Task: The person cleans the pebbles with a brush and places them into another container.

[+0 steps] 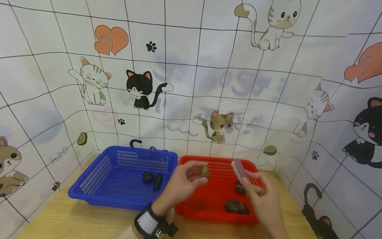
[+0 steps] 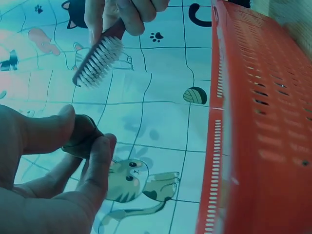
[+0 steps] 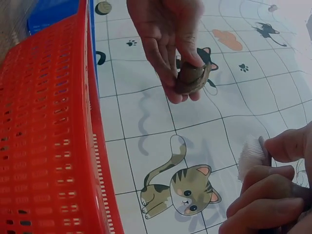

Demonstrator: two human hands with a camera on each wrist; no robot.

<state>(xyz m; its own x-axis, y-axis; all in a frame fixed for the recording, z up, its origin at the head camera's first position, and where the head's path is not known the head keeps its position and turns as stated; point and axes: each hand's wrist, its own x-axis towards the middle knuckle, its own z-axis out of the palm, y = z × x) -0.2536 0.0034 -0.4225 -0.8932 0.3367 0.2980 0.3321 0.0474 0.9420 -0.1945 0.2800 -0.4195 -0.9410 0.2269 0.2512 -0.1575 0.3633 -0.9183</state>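
Note:
Over the red basket [image 1: 209, 217], my left hand [image 1: 186, 181] pinches a small brown stone [image 1: 205, 172] between thumb and fingers. In the right wrist view that stone [image 3: 192, 78] looks rounded and brownish. My right hand [image 1: 264, 199] grips a brush [image 1: 241, 169] with a pinkish back and white bristles, held to the right of the stone and apart from it. The left wrist view shows the bristles [image 2: 101, 61] turned toward the stone. Below the hands, a dark stone [image 1: 236, 207] and another dark, brown-patched stone [image 1: 240, 187] lie in the red basket.
A blue basket [image 1: 119, 202] stands to the left, close beside the red one, with two dark stones [image 1: 148, 177] inside. Both rest on a wooden table [image 1: 56, 220]. Behind and at the sides hangs a white gridded sheet [image 1: 185, 83] printed with cats and hearts.

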